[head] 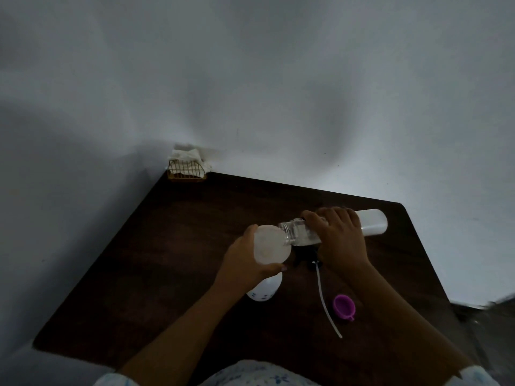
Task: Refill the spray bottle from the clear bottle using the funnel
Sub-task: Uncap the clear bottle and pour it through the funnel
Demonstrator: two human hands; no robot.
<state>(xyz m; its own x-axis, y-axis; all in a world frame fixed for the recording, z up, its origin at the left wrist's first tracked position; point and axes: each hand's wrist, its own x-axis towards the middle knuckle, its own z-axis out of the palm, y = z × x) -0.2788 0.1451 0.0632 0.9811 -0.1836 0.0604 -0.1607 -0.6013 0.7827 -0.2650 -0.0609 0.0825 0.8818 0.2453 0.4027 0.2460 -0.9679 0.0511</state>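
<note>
A purple cap (344, 306) and the sprayer head's tube (326, 299) are lying just right of the spray bottle (264, 290). Our left hand (245, 263) is gripping the funnel (271, 243) on it; our right hand (338, 238) is clasping the tilted clear bottle (302, 232), mouth over the funnel. A napkin basket (187, 169) is sitting at the table's (167, 260) far corner, well apart.

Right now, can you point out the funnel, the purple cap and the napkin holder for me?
funnel (271, 244): head view, on its wide translucent bowl.
purple cap (344, 306): head view, inside its open cup.
napkin holder (186, 169): head view, on its gold wire front.
</note>
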